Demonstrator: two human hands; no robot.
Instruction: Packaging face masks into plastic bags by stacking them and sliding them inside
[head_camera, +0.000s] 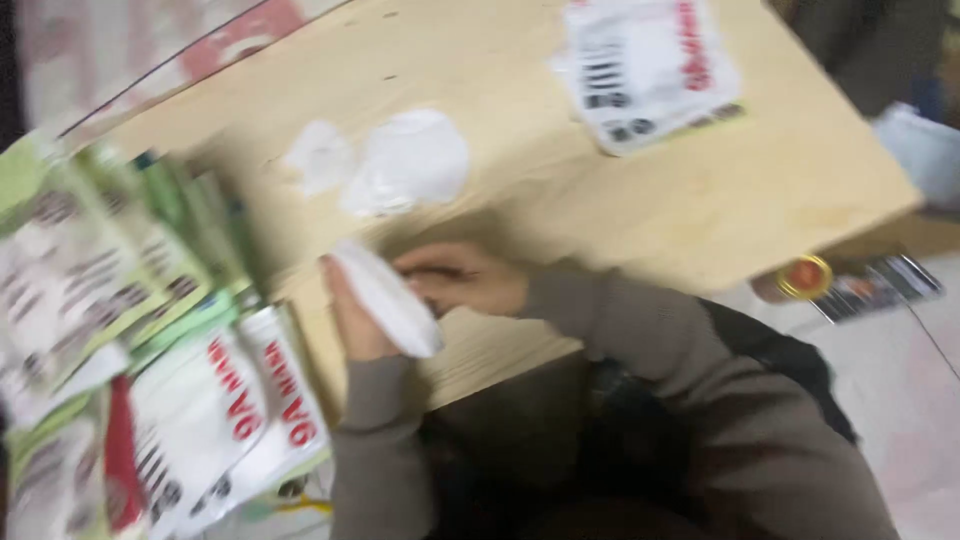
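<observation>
White packet: a small soft white packet (388, 298) sits between both hands, at the near edge of the wooden worktop (640, 215).
Long side: it runs slanted, from up-left by the left hand (352, 318) down to the right.
Left fingers: curled around the packet from behind.
Right fingers: the right hand (462, 278) pinches its side; too blurry to see more.
Nearer hand: both touch it.
Nearby: flat white packs (225, 415) lie stacked just left.

A wooden table (640, 215) is seen with crumpled white plastic (400, 160) at its middle and a printed white packet (650, 65) near its far edge. Green and white packets (130, 330) are stacked at left, blurred. A red-and-yellow lid (805, 277) is glimpsed below the table's corner.
</observation>
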